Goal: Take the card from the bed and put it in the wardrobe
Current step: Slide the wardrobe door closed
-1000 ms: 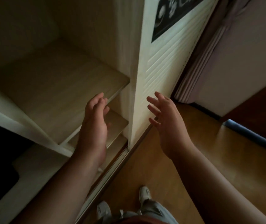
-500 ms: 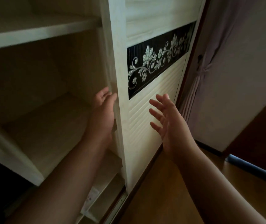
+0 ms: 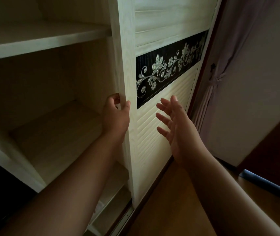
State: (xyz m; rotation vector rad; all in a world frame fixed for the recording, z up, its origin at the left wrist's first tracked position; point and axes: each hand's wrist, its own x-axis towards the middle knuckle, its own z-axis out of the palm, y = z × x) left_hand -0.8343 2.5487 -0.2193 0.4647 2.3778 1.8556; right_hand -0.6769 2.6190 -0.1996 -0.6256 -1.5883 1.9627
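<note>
I face a pale wooden wardrobe whose left part stands open, showing bare shelves [image 3: 54, 133]. Its sliding door [image 3: 127, 57] has a black floral band and a ribbed lower panel. My left hand [image 3: 117, 116] grips the door's left edge, fingers curled behind it and thumb on the front. My right hand [image 3: 175, 126] hovers open in front of the ribbed panel, fingers spread, holding nothing. Something small and pale [image 3: 100, 206] lies on a low shelf beside my left forearm; I cannot tell if it is the card.
A tied-back curtain [image 3: 215, 82] hangs right of the wardrobe against a light wall. A wooden floor [image 3: 178, 210] lies below, with the door's floor track [image 3: 125, 217]. A dark opening sits at lower left, and a blue strip [image 3: 268, 184] at right.
The view has tilted up from the floor and my feet to the door's floral band. My left hand rose from the lower shelf and closed on the door's edge. My right hand stayed open.
</note>
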